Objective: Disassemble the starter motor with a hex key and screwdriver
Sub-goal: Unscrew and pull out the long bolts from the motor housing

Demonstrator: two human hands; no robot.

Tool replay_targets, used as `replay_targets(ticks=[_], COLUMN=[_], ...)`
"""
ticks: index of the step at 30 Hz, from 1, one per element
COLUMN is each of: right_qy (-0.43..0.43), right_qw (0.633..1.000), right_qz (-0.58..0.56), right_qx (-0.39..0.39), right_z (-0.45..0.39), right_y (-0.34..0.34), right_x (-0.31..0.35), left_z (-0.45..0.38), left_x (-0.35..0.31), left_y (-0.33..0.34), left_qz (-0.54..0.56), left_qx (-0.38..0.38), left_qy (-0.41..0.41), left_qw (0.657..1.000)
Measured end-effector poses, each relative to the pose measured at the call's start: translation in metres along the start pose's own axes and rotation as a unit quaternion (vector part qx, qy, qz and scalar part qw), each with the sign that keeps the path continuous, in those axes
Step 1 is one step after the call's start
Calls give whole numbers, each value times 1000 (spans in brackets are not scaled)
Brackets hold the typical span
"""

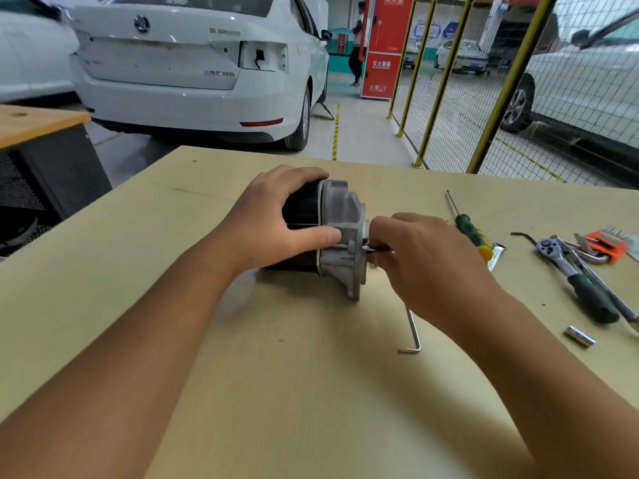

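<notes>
Starter motor (332,233): lying on its side near the middle of the tabletop (276,375), black cylindrical body to your left, grey cast housing to your right.

Your left hand (276,226): curled over the black body, fingers across the top, thumb pressed along the near side where the body meets the housing.

Your right hand (411,257): fingers closed around a thin dark tool (378,249), its tip set against the right face of the housing. What kind of tool it is cannot be told; most of it is hidden in your grip.

Hex key (413,335): silver, L-shaped, lying on the tabletop just below your right wrist, not held.

Screwdriver (472,229): green and yellow handle, lying to the right of your right hand, shaft pointing away from you.

Ratchet wrench (574,278): dark green grip, lying farther right, head away from you.

Hex key set (605,242): orange holder, beside the ratchet head.

Socket (580,336): small, silver, lying alone near the ratchet grip.

White car (193,63): parked beyond the tabletop's far edge.

Yellow mesh fence (484,81): on the right.
</notes>
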State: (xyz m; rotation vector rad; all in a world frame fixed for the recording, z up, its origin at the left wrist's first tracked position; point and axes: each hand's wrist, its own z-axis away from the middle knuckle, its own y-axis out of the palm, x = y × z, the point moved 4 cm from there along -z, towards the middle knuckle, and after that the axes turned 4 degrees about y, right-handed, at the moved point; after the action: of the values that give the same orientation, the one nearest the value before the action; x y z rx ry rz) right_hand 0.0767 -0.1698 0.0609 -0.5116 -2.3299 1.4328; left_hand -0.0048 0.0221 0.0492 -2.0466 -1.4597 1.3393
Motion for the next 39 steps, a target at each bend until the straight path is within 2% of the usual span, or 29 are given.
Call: replay_targets(ticks=[3,10,16,22,27,33,39], right_qy=[-7,7,-17,-15,-8,-15,-21], right_qw=[999,999,999,997,999,999,998], right_qz=[-49,-6,29,-71,-42,18,-57], right_qx=[2,47,-5,-8,16,-34,-15], right_z=[0,-3,-1,0,-2,0,-3], right_y=[-1,7,1,0,5,-2,3], right_x=[-1,-3,-1,-6,-8,-4,-7], left_z=[0,1,2,3,1,2,2], left_x=[0,0,-2,0,1,0,2], left_y=[0,0,-1,0,2,1,0], left_qz=[-14,-11,-19,-8,-12,-11,-19], left_qx=[-2,2,16,8,-4,4,11], left_qy=[1,3,4,1,2,4,1], left_qw=[1000,1000,1000,1000,1000,1000,1000])
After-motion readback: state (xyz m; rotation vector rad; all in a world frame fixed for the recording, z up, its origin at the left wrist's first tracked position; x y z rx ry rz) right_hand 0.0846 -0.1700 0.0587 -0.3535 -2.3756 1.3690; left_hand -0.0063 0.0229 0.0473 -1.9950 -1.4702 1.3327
